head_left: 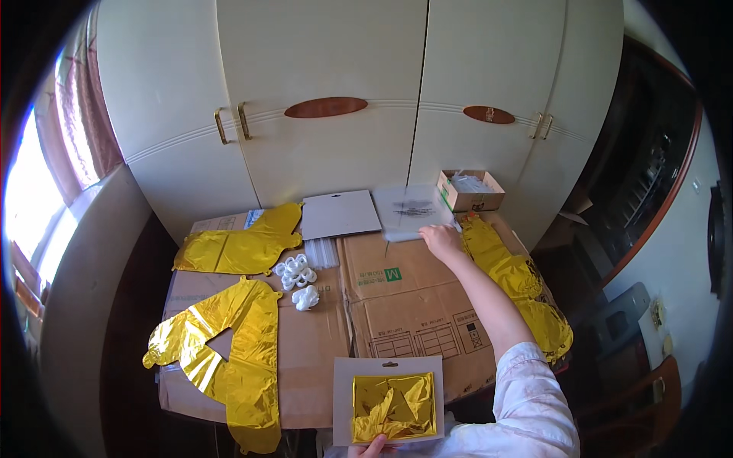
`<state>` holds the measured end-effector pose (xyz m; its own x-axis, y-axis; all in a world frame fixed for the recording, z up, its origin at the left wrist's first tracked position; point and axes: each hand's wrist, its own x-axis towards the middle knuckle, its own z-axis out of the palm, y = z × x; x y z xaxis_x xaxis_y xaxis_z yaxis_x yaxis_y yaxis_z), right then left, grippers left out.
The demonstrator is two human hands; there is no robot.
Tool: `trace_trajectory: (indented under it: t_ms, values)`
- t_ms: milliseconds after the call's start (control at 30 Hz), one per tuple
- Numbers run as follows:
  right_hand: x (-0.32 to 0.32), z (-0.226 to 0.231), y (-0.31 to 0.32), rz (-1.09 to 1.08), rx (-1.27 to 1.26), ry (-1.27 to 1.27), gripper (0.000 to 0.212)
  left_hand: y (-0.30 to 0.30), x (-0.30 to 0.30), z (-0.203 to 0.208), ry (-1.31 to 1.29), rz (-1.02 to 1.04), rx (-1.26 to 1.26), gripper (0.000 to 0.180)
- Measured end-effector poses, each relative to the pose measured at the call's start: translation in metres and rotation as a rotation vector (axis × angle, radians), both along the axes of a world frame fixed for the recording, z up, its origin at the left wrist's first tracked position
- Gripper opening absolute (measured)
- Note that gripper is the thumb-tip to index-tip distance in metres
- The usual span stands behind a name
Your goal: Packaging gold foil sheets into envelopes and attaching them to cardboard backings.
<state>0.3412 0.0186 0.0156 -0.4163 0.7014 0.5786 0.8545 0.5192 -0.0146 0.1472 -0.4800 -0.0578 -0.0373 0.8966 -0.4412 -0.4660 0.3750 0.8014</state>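
At the lower edge, my left hand holds a pale backing card by its bottom, the thumb on top. A folded gold foil balloon lies against the card's front. My right arm reaches far forward, and my right hand pinches at the near right edge of the clear plastic bags; its fingertips are partly hidden. Left of the bags lies a stack of pale cards with a hang hole. Thin clear plastic straws stick out below that stack.
Flat gold foil balloons cover the left side of the cardboard-topped table. More gold foil lies at the right edge. White ribbon coils sit mid-left. An open box stands at the back, before white cupboards.
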Motion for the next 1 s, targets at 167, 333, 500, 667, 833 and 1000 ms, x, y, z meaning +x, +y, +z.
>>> trace_trajectory:
  t_ms: [167,333,500,667,833,1000]
  values:
    - [-0.002,0.003,0.0,0.04,-0.013,-0.041,0.014,-0.002,0.004,0.001,-0.026,0.068,-0.038,0.021]
    - [0.011,0.002,0.026,0.032,0.053,-0.083,0.016,0.003,0.005,0.007,-0.009,0.057,0.02,0.019]
    - [0.012,-0.008,0.026,0.045,-0.228,0.124,0.025,-0.001,0.0,0.012,0.058,0.06,0.024,0.015]
    - [0.026,-0.011,0.021,0.077,-0.374,0.339,0.015,0.0,0.005,0.009,-0.038,0.037,0.011,0.015]
    - [0.012,-0.008,0.015,0.156,-0.161,0.043,0.021,0.0,0.012,0.014,-0.029,0.035,0.02,0.016]
    - [-0.009,-0.006,0.015,0.035,-0.189,-0.345,0.02,-0.001,0.007,0.015,-0.003,0.018,0.013,0.019]
